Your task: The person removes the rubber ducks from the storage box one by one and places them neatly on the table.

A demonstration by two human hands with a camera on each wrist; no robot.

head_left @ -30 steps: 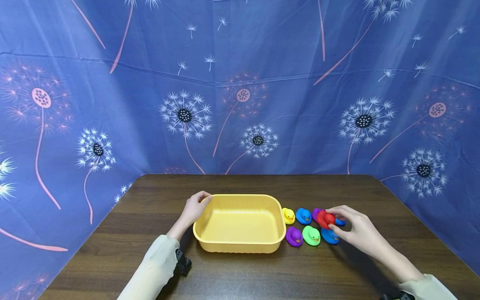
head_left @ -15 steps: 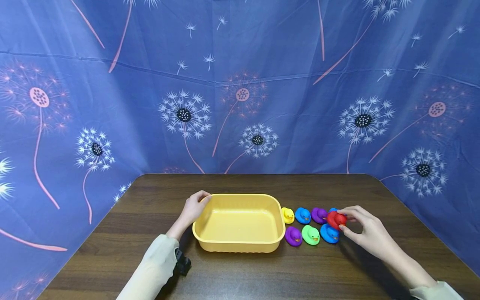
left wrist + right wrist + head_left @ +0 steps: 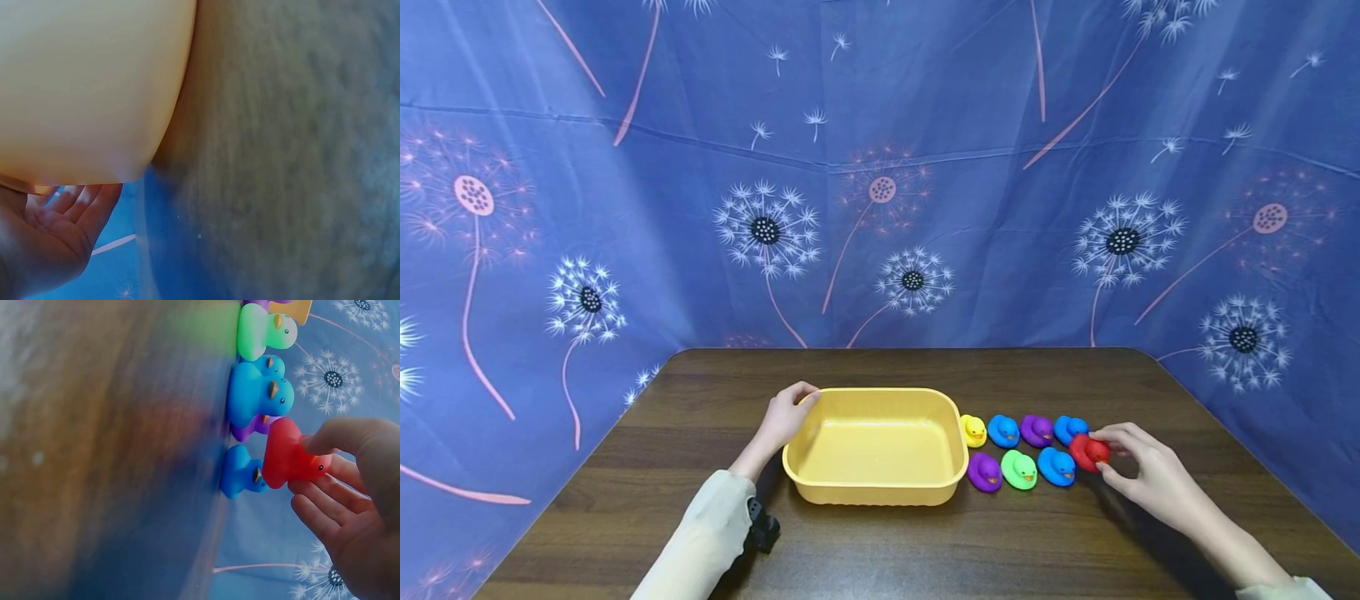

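Note:
My left hand (image 3: 787, 416) holds the left rim of a yellow plastic basin (image 3: 876, 493). In the left wrist view its fingers (image 3: 94, 209) lie against the basin's outer side. The right hand (image 3: 1157, 475) pinches a red rubber duck (image 3: 1089, 452) between thumb and fingers. The right wrist view shows that red duck (image 3: 289, 456) held a little off the table. It is close to two blue ducks, one behind it (image 3: 1070, 429) and one to its left (image 3: 1057, 467).
Two rows of ducks run from the basin to the right hand: yellow (image 3: 973, 431), blue (image 3: 1003, 432) and purple (image 3: 1037, 431) behind, purple (image 3: 984, 472) and green (image 3: 1019, 470) in front. The wooden table (image 3: 880, 550) meets a blue dandelion-print cloth (image 3: 1000, 208) at the back.
My right hand has carried the red duck to the right and slightly toward me, uncovering the blue and purple ducks behind it. The left hand stays on the basin.

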